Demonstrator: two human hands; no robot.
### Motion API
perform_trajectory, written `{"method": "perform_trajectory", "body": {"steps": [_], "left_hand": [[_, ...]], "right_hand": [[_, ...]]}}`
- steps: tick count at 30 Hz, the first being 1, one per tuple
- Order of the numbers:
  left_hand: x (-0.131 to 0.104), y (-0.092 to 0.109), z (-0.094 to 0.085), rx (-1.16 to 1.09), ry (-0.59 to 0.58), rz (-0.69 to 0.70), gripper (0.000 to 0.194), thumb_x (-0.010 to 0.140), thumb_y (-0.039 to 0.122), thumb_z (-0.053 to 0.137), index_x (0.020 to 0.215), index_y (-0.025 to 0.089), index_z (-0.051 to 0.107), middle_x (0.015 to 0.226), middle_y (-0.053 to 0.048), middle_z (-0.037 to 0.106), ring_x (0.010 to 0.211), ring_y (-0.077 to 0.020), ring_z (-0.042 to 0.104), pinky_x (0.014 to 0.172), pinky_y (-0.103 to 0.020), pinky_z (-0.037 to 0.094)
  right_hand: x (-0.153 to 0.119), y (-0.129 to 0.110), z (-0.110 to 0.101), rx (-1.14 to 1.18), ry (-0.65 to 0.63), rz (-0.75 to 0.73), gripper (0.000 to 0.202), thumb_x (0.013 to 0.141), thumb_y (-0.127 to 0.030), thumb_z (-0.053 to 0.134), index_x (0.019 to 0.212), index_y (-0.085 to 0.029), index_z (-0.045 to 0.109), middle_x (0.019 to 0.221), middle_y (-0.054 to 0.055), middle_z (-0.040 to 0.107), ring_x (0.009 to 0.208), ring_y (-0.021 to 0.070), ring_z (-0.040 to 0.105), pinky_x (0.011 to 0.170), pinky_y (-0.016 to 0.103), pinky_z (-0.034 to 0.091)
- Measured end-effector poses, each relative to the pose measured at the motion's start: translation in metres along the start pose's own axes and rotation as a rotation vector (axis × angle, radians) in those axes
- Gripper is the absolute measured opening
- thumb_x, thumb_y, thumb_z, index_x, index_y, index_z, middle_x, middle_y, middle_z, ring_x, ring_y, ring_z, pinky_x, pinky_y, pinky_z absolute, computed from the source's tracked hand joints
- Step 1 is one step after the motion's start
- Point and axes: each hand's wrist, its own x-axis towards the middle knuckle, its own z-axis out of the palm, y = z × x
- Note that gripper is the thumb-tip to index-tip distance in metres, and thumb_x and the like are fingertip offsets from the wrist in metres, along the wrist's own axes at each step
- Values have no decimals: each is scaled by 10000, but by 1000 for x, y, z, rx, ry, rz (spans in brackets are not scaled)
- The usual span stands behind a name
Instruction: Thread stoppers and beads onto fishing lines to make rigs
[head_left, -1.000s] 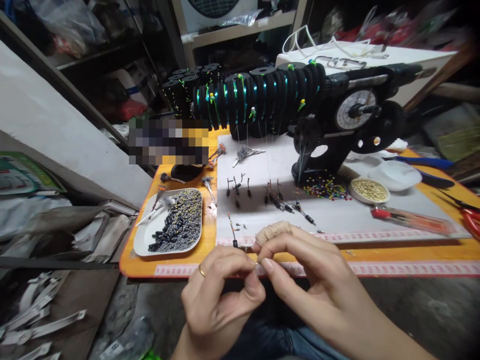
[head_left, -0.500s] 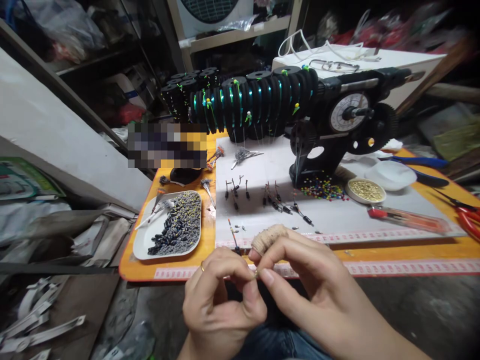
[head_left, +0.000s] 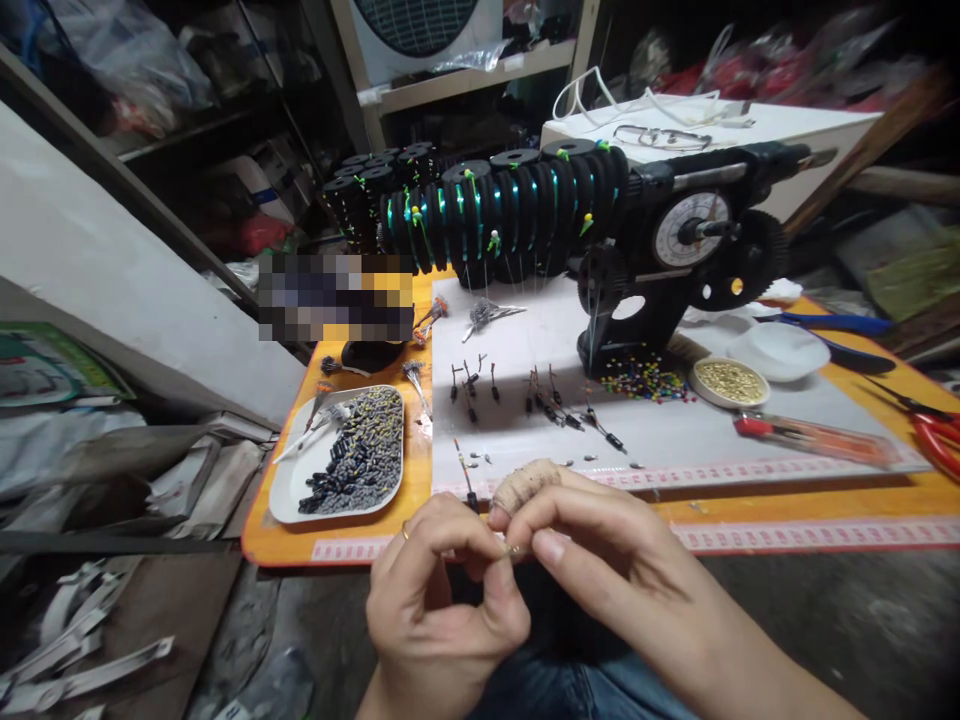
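Observation:
Over the table's front edge, my left hand [head_left: 446, 590] is closed, thumb and forefinger pinching a tiny brass-coloured metal piece [head_left: 513, 550]. My right hand [head_left: 607, 540] meets it there with curled fingers. Its forefinger tip is close to the piece, and its thumb sits slightly back. Whatever thin thing may lie between these fingers is too small to make out. Beige tape [head_left: 525, 487] wraps one finger of the right hand. Just beyond the hands, a dark fishing-line stopper [head_left: 471, 500] on a thin stem and several tiny metal fittings [head_left: 591, 458] lie on the white board [head_left: 517, 410].
A white tray [head_left: 281, 495] of dark and grey rubber stoppers stands left. A black winding machine [head_left: 630, 300] with line spools [head_left: 510, 210] is behind. Coloured beads [head_left: 645, 380], a dish of brass fittings [head_left: 727, 382], a cutter knife [head_left: 817, 440] and red-handled pliers [head_left: 937, 440] lie right.
My right thumb has drawn back a little from the small piece, which shows more plainly now. My left hand keeps its pinch. The view has shifted slightly.

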Motion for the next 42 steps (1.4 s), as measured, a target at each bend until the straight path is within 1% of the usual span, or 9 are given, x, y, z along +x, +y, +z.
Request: {"method": "perform_trajectory", "body": {"steps": [3, 9, 14, 20, 26, 28, 35, 38, 42], "left_hand": [[-3, -3, -4, -27, -62, -38, 255, 796, -28, 599, 893, 208, 589, 749, 36, 580, 672, -97, 582, 638, -192, 505], [-1, -4, -10, -25, -181, -114, 267, 816, -28, 604, 918, 219, 593, 809, 23, 628, 746, -104, 623, 658, -176, 512], [0, -2, -12, -25, -199, -158, 276, 815, -22, 597, 909, 238, 583, 798, 34, 618, 739, -107, 617, 662, -178, 520], [2, 1, -11, -92, -216, -268, 244, 809, 0, 586, 848, 240, 580, 740, 33, 589, 671, -122, 567, 610, -207, 491], [9, 0, -12, -144, -225, -229, 210, 802, 25, 614, 820, 233, 596, 671, 38, 564, 621, -115, 517, 583, -211, 447], [8, -1, -13, -172, -226, -232, 204, 816, 37, 635, 840, 238, 614, 704, 34, 577, 658, -113, 545, 601, -198, 465], [-1, -2, -11, -194, -151, -254, 215, 830, 28, 658, 864, 240, 645, 951, -21, 622, 867, -131, 636, 644, -162, 539], [-3, -2, -10, -175, -132, -214, 225, 814, 14, 670, 862, 232, 640, 951, -34, 652, 872, -143, 658, 643, -171, 551], [0, 0, -7, -122, -97, -136, 218, 789, 10, 676, 836, 218, 629, 893, -48, 690, 813, -165, 690, 633, -212, 575]], "right_hand": [[0, 0, -1, -10, 1, 5, 194, 1010, -237, 517, 894, -206, 670, 999, 38, 664, 971, 151, 650, 836, 253, 516], [1, -1, 0, -117, 41, -27, 182, 995, -178, 514, 874, -211, 647, 985, 30, 633, 939, 137, 638, 779, 223, 515], [2, 1, 0, -170, 53, -53, 175, 964, -117, 536, 841, -213, 613, 973, 15, 629, 922, 123, 631, 781, 206, 505], [-1, -3, 0, -189, 18, -44, 163, 1003, -162, 486, 903, -228, 597, 989, 20, 607, 923, 132, 614, 765, 212, 515], [0, -4, -2, -203, -61, -40, 168, 1019, -183, 469, 917, -229, 595, 985, 29, 600, 954, 162, 608, 819, 280, 506], [2, -5, -3, -205, -64, -54, 163, 1016, -176, 475, 910, -230, 588, 978, 25, 594, 943, 155, 603, 802, 268, 503], [1, -9, 0, -313, -22, -88, 156, 977, -114, 503, 898, -227, 577, 952, 7, 564, 865, 120, 573, 746, 216, 488], [0, -9, 0, -327, -18, -109, 158, 959, -95, 518, 894, -227, 576, 968, 8, 574, 885, 121, 586, 762, 219, 492], [1, -10, 1, -306, -16, -118, 164, 950, -92, 523, 852, -218, 558, 965, 16, 589, 897, 124, 610, 765, 220, 511]]}}
